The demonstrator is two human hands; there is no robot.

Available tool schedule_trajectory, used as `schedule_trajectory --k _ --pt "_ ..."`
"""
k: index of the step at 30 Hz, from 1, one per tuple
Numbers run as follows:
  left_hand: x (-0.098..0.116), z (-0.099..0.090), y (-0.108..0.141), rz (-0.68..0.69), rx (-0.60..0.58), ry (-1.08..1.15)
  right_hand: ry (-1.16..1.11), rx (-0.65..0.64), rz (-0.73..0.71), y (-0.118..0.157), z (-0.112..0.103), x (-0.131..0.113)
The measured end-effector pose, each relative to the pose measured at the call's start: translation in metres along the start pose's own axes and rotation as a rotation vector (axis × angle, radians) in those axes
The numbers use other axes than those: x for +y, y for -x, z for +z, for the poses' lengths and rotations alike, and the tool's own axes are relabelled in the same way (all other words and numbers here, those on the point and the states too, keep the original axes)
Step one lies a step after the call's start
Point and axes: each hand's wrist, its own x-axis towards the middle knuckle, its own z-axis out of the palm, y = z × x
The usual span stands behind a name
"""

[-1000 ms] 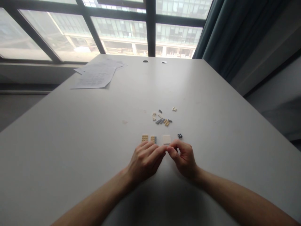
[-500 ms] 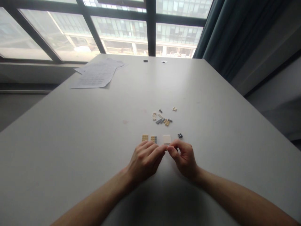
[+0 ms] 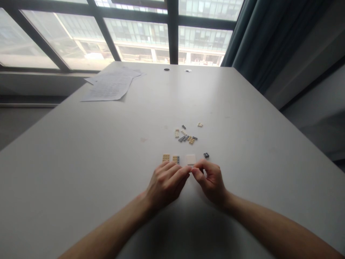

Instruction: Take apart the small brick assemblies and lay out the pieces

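Observation:
My left hand (image 3: 168, 181) and my right hand (image 3: 210, 180) meet at the fingertips, low over the near part of the table. Both are closed in a pinch, and what sits between the fingers is hidden or too small to name. Just beyond the fingertips lies a flat white square tile (image 3: 191, 159). A tan studded plate (image 3: 166, 157) and a tan-and-grey studded plate (image 3: 176, 159) lie beyond my left hand, which partly covers their near edges. A small black studded piece (image 3: 206, 155) rests just past my right hand.
Farther out lies a loose group of small building bricks: cream pieces (image 3: 176, 133), grey pieces (image 3: 183, 138), a tan piece (image 3: 191, 140) and a separate cream piece (image 3: 199, 125). Printed papers (image 3: 107, 86) lie at the far left of the white table (image 3: 107, 151). A dark curtain (image 3: 250, 43) hangs at the right.

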Motion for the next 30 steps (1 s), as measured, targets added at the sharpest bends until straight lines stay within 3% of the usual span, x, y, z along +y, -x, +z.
schedule_trajectory --k 21,30 --pt "-0.0005 0.0005 0.0008 -0.018 0.014 -0.005 -0.007 -0.009 0.02 0.0021 0.0008 0.004" --pt "-0.0072 -0.0022 0.001 -0.033 0.043 -0.033 0.01 -0.076 0.033 -0.0006 0.0045 0.004"
